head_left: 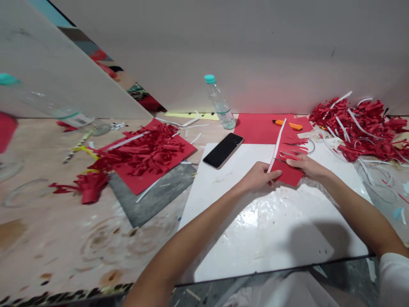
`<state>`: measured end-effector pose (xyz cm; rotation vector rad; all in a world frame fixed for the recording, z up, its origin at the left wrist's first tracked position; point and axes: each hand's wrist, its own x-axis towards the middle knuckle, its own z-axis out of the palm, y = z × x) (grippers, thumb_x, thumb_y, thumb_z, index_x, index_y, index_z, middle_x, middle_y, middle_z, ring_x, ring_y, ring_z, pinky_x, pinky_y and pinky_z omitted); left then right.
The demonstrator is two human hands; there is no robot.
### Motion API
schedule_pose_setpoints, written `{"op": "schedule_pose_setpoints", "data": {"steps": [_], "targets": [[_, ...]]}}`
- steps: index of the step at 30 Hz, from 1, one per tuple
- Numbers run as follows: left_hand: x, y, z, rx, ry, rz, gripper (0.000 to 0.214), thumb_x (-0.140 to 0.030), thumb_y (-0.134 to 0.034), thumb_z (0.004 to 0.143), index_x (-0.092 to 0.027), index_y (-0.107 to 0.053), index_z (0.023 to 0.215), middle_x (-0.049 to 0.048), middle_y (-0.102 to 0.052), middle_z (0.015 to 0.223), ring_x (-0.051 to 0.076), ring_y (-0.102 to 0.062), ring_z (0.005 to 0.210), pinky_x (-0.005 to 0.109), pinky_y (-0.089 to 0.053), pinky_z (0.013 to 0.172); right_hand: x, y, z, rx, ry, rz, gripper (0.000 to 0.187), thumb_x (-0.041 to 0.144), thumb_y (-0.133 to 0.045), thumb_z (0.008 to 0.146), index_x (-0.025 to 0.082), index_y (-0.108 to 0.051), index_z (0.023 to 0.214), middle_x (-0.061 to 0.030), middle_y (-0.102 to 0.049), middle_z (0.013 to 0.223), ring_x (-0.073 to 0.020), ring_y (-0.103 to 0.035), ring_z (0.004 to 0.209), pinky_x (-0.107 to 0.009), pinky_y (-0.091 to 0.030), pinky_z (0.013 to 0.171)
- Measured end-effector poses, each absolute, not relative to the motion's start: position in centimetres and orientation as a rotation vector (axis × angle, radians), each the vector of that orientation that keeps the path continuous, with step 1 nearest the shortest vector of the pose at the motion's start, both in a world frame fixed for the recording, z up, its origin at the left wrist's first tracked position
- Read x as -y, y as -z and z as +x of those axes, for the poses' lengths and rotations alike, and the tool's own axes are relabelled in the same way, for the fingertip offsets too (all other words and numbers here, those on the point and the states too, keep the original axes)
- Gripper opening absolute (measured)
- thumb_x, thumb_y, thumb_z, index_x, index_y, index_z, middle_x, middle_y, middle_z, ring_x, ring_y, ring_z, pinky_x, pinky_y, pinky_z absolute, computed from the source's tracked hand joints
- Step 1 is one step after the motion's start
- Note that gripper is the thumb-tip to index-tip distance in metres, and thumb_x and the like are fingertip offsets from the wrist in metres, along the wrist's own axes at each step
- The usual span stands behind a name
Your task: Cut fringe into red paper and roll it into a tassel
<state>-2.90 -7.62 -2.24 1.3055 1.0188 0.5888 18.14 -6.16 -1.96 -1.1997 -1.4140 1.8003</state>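
Note:
A red paper piece with fringe cuts and a white strip along its left edge lies on the white board. My left hand pinches its lower left edge, fingers closed on the paper. My right hand lies on the paper's right side, fingers pressed together on it. Both forearms reach in from the bottom.
A black phone and a clear bottle with a teal cap stand behind the board. An orange cutter lies on a red sheet. Heaps of fringed red paper sit at left and right. A grey mat lies at left.

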Motion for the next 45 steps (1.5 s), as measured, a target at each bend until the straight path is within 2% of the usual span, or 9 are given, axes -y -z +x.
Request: {"op": "schedule_pose_setpoints", "data": {"steps": [5,12,15,18,23,29,34,38,45], "targets": [[7.5,2.4,-3.0,-1.008,-0.592,1.298,0.03,-0.038,-0.07,0.077,-0.011,-0.07,0.066,0.0068,-0.068,0.058,0.012,-0.062,0.05,0.023,-0.052,0.053,6.2,1.6,18.3,1.399,-1.841,-1.201,0.039,0.055,-0.07,0.076,0.017,-0.061,0.075,0.0028,-0.047,0.049,-0.0086,-0.033,0.042,-0.025,-0.02,0.039],[6.2,2.6,-4.6,-1.084,-0.708,1.272,0.038,-0.046,-0.071,0.077,-0.008,-0.07,0.072,0.0094,-0.069,0.061,0.015,-0.065,0.053,0.024,-0.052,0.054,5.3,0.7,20.6,1.361,-2.047,-1.1,0.045,0.052,-0.066,0.082,0.021,-0.038,0.063,0.0111,-0.023,0.047,-0.0045,-0.011,0.042,-0.022,-0.008,0.039],[5.7,2.1,-5.3,-1.137,-0.798,1.242,0.038,-0.045,-0.074,0.074,-0.008,-0.07,0.074,0.0079,-0.069,0.061,0.013,-0.061,0.05,0.024,-0.051,0.054,4.9,0.5,21.8,1.389,-2.05,-1.089,0.034,0.05,-0.064,0.084,0.017,-0.054,0.082,0.0118,-0.022,0.049,-0.0054,-0.009,0.043,-0.022,-0.007,0.04],[5.5,1.7,-5.6,-1.158,-0.854,1.236,0.038,-0.046,-0.075,0.072,-0.008,-0.069,0.073,0.0075,-0.068,0.061,0.013,-0.061,0.053,0.025,-0.051,0.054,4.7,0.3,22.5,1.458,-2.035,-1.082,0.042,0.048,-0.062,0.086,0.012,-0.059,0.108,0.0111,-0.023,0.053,-0.0063,-0.011,0.045,-0.023,-0.009,0.042],[5.4,2.0,-5.5,-1.174,-0.877,1.264,0.039,-0.048,-0.073,0.072,-0.008,-0.069,0.071,0.0079,-0.068,0.062,0.013,-0.06,0.053,0.025,-0.049,0.053,4.6,0.6,22.5,1.517,-1.975,-1.112,0.046,0.048,-0.061,0.087,0.013,-0.062,0.116,0.0095,-0.024,0.057,-0.0067,-0.015,0.046,-0.023,-0.011,0.043],[5.5,2.2,-5.5,-1.192,-0.858,1.321,0.037,-0.046,-0.071,0.074,-0.01,-0.068,0.068,0.0067,-0.066,0.06,0.012,-0.056,0.049,0.024,-0.046,0.051,4.9,0.8,21.6,1.595,-1.888,-1.088,0.04,0.053,-0.06,0.087,0.013,-0.064,0.095,0.0098,-0.023,0.056,-0.0063,-0.015,0.045,-0.024,-0.012,0.042],[5.6,2.1,-5.3,-1.187,-0.817,1.359,0.036,-0.045,-0.069,0.076,-0.009,-0.069,0.068,0.0067,-0.065,0.059,0.011,-0.054,0.048,0.023,-0.044,0.049,5.2,0.8,21.0,1.63,-1.85,-1.066,0.044,0.053,-0.06,0.086,0.019,-0.043,0.064,0.009,-0.025,0.054,-0.0053,-0.017,0.045,-0.023,-0.014,0.042],[5.6,2.2,-5.3,-1.195,-0.813,1.361,0.036,-0.045,-0.069,0.076,-0.01,-0.069,0.069,0.0068,-0.065,0.06,0.01,-0.054,0.048,0.023,-0.043,0.049,5.3,0.8,21.0,1.646,-1.84,-1.053,0.047,0.053,-0.059,0.087,0.02,-0.037,0.061,0.0088,-0.025,0.054,-0.005,-0.017,0.044,-0.023,-0.013,0.042],[5.5,2.5,-5.4,-1.197,-0.827,1.365,0.035,-0.043,-0.069,0.076,-0.01,-0.068,0.068,0.0061,-0.064,0.059,0.011,-0.054,0.047,0.022,-0.043,0.047,5.2,0.8,21.1,1.628,-1.832,-1.076,0.041,0.054,-0.062,0.084,0.018,-0.049,0.068,0.0089,-0.025,0.054,-0.0055,-0.016,0.044,-0.024,-0.012,0.042]]}}
